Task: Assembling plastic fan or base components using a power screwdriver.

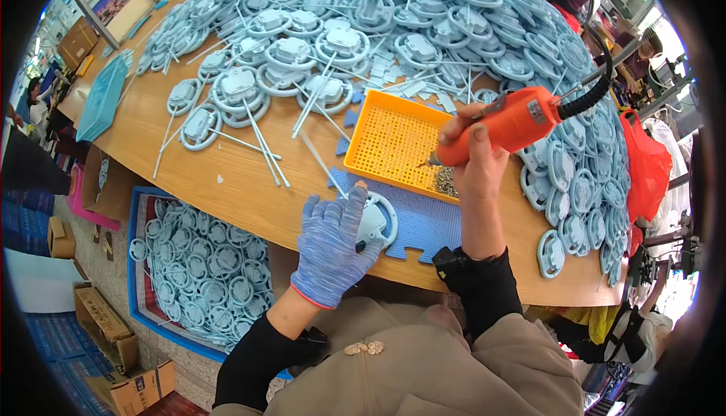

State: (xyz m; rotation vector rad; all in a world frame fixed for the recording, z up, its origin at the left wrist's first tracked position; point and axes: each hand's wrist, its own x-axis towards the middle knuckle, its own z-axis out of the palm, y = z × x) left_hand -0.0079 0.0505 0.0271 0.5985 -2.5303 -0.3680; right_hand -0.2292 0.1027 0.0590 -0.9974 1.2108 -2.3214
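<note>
My left hand, in a blue knitted glove with a bare fingertip, grips a light-blue ring-shaped plastic part with a flat centre block. That part rests on a blue foam mat near the table's front edge; the glove covers its left side. Bare and raised, my right hand is wrapped round an orange electric screwdriver. The driver's tip points down-left over a yellow perforated tray. Small metal screws lie heaped in the tray's near right corner.
A large pile of light-blue ring parts with sticks covers the table's far side and right. A blue-rimmed bin of similar parts stands on the floor at left. The screwdriver's black cable rises to the right, near a red bag.
</note>
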